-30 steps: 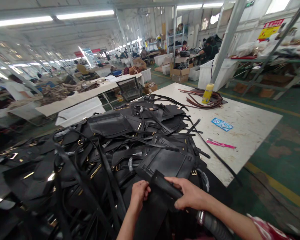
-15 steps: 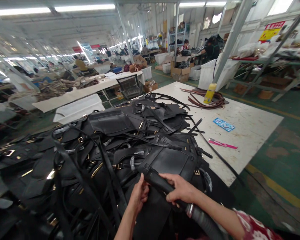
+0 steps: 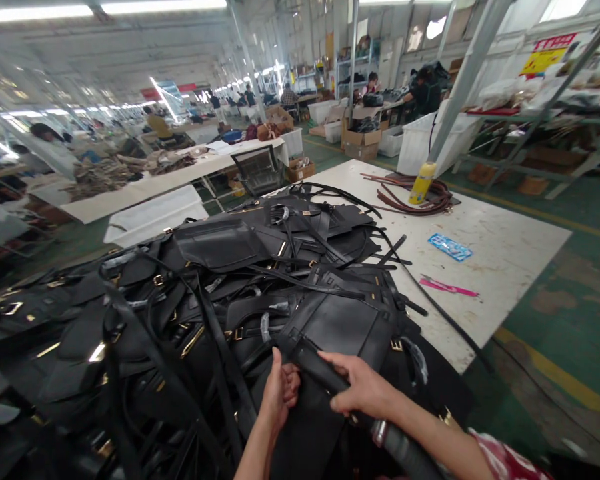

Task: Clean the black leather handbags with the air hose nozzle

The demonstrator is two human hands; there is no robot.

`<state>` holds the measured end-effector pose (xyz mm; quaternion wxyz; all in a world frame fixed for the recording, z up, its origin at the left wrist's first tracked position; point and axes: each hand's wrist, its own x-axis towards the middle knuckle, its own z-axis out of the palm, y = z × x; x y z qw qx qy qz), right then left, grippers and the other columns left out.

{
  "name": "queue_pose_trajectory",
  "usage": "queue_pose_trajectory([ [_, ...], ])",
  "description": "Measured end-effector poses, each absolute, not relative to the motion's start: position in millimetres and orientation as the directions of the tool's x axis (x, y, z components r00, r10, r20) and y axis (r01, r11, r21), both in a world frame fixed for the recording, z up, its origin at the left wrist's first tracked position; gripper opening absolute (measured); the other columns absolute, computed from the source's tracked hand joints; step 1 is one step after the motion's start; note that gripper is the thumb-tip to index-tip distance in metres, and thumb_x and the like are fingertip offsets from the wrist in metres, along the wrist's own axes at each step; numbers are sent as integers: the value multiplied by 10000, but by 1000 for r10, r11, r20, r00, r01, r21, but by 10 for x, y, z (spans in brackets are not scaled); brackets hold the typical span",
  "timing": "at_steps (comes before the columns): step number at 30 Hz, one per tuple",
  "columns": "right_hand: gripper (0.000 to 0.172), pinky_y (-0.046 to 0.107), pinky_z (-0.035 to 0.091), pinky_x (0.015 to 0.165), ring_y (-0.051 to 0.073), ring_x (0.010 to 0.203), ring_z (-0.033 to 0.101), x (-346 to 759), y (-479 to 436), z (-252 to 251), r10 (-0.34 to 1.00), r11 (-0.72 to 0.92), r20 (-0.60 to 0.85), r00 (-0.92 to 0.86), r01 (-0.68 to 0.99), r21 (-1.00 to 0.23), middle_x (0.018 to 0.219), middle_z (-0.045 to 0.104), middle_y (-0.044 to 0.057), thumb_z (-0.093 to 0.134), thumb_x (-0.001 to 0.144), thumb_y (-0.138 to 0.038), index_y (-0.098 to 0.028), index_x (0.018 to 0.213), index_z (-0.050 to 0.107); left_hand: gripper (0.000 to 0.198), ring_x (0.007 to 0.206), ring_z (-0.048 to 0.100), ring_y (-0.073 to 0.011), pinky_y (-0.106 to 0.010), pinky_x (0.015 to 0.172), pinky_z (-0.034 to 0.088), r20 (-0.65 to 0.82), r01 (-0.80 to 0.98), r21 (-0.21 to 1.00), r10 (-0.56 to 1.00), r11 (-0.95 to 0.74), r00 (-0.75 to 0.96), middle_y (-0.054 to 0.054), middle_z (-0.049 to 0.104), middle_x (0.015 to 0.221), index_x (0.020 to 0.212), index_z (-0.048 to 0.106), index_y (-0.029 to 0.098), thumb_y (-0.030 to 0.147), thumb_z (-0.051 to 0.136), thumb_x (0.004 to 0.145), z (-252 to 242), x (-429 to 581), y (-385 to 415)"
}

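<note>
In the lower middle, my right hand [image 3: 363,387] is wrapped round a black hose [image 3: 403,447] with a metal ring on it, its dark front end pointing away to the left over the leather. My left hand [image 3: 280,390] is closed with the thumb up, beside that front end, and seems to pinch the edge of a black leather bag piece [image 3: 305,420]; the fingertips are hidden. Just beyond both hands lies a flat black leather bag panel [image 3: 337,327]. A gold buckle [image 3: 397,345] shows to the right of it.
A big pile of black leather bag parts [image 3: 220,243] with straps covers the left of the white table [image 3: 520,247]. Coiled brown straps [image 3: 405,203], a yellow bottle [image 3: 423,183], a blue card [image 3: 450,247] and a pink tool [image 3: 449,287] lie right. Several people work behind.
Both hands keep their grip and almost the same place. The view has shifted very slightly; the hose's visible part sits a little lower.
</note>
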<state>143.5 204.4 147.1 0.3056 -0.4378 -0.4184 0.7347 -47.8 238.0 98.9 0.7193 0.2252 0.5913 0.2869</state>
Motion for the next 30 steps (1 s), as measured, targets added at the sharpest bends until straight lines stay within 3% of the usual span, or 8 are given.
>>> queue_pose_trajectory([
  [3,789,151,391,387,48,443,491,1448,2143,1554,866,-400,-332,-374,-122,-908,938,601,3,583,547,-31,-229,1277,358,630,273,133,-16,-182,329,39,-701,-119,696,706,708,101,98,311,344,671,496,158,764,347,591,1003,-444,2347],
  [7,775,171,399,366,58,431,490,1787,2093,1615,879,-397,-337,-336,-125,-910,999,580,37,583,564,-71,-203,1285,333,420,263,152,4,-170,320,39,-685,-49,723,724,689,82,88,368,341,516,391,179,508,652,528,1005,-304,2233],
  [11,782,176,409,358,65,427,490,2145,1864,1606,869,-447,-415,-270,-70,-892,973,584,45,557,562,-71,-196,1294,313,308,261,210,-10,-171,303,87,-699,2,710,704,704,126,38,450,362,473,393,178,359,624,567,1023,-102,2112],
  [16,839,163,411,367,66,436,484,2332,1547,1686,806,-526,-496,-322,-7,-850,925,592,18,520,544,-43,-242,1323,279,207,227,196,-25,-176,287,91,-685,60,729,725,682,75,61,381,284,460,383,194,246,541,584,989,45,2050],
  [21,810,120,347,353,60,452,473,2245,1432,1696,749,-543,-507,-427,44,-839,859,623,-12,556,502,-2,-238,1261,401,152,210,226,-38,-181,279,104,-628,90,776,777,624,35,55,429,305,494,383,205,257,496,580,892,60,1988],
  [27,825,119,378,346,55,404,491,2151,1448,1563,761,-534,-503,-410,45,-844,819,635,-17,582,507,-4,-241,1270,378,197,207,220,-40,-184,281,94,-594,107,803,802,587,61,60,398,283,484,399,203,337,512,574,822,19,1963],
  [30,839,124,379,313,58,390,500,2067,1470,1527,769,-547,-509,-386,14,-837,901,625,11,606,492,-10,-233,1268,379,229,204,217,-40,-185,280,95,-593,111,804,802,584,76,57,389,277,456,400,201,366,527,552,786,7,1987],
])
